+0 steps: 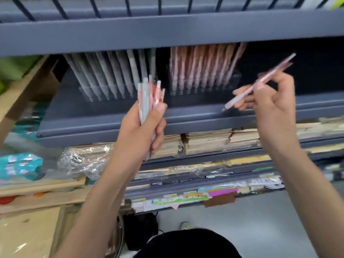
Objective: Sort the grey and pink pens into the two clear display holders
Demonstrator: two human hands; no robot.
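Two clear display holders stand on a dark grey shelf (104, 123). The left holder (87, 94) carries several grey pens (104, 71) leaning left. The right holder (232, 79) carries several pink pens (201, 66). My left hand (143, 127) grips an upright bundle of grey and pink pens (149, 97) in front of the gap between the holders. My right hand (271, 101) pinches a single pink pen (260, 81), slanted with its tip down-left, to the right of the pink holder.
A grey shelf board (167, 32) overhangs the holders closely from above. Below the shelf lie stacks of brown paper packs (204, 140), crumpled clear plastic wrap (81, 161) and lower shelves of stationery. Wooden boards (37, 185) sit at the left.
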